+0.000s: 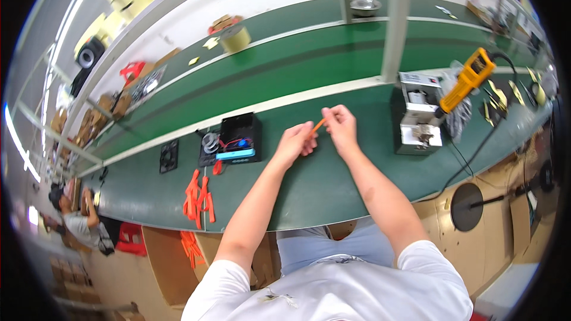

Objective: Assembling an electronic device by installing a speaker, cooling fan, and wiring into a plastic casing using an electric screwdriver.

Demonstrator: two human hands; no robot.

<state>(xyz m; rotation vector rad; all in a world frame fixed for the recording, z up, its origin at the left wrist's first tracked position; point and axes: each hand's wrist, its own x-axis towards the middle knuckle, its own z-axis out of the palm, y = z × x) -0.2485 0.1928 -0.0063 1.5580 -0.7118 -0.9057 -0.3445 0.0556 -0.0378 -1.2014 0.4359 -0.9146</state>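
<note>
A short, thin orange strip [319,125] stretches between my two hands above the green bench. My left hand [296,144] is closed on its lower end with curled fingers. At the upper end, my right hand [342,129] pinches it between thumb and fingertips. Left of my hands, an open black box [240,128] holds red and blue wires, and a light-blue bar lies along its front. Beside it rests a black part with a round grey speaker-like piece [210,142]. Several similar orange strips [198,201] lie in a loose pile near the bench's front edge.
A grey metal device [418,113] stands at the right, with a yellow handheld tool [467,80] and cable above it. A black square frame [169,156] lies farther left. A shelf post [395,24] rises behind. Another person [83,220] sits at the far left.
</note>
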